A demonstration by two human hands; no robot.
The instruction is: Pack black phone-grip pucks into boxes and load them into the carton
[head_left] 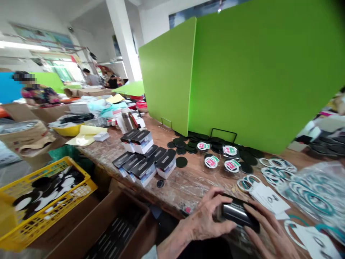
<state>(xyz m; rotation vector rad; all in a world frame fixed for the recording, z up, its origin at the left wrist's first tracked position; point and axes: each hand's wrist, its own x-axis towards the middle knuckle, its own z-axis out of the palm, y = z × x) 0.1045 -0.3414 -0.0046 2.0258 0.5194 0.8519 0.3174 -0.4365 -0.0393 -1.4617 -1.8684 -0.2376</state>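
Near the table's front edge, my left hand [208, 216] grips one end of a glossy black box [237, 214], thumb in front and fingers over the top. At the other end, the fingers of my right hand [269, 230] close around it. The box's underside and far side are hidden by my hands. Beyond it lie several clear-wrapped round packs, one of them a pack with a pink-and-green label [231, 165]. Black discs [181, 162] are scattered behind and left of those packs. Farther left, several small black-topped boxes [145, 169] stand grouped, some stacked.
Green panels [242, 72] stand upright across the table [172, 185]. White and teal rings [309, 198] and handwritten cards [269, 199] lie on the right. Below left are a yellow crate [90, 180] and an open carton [145, 223] holding black boxes. Other people sit far back.
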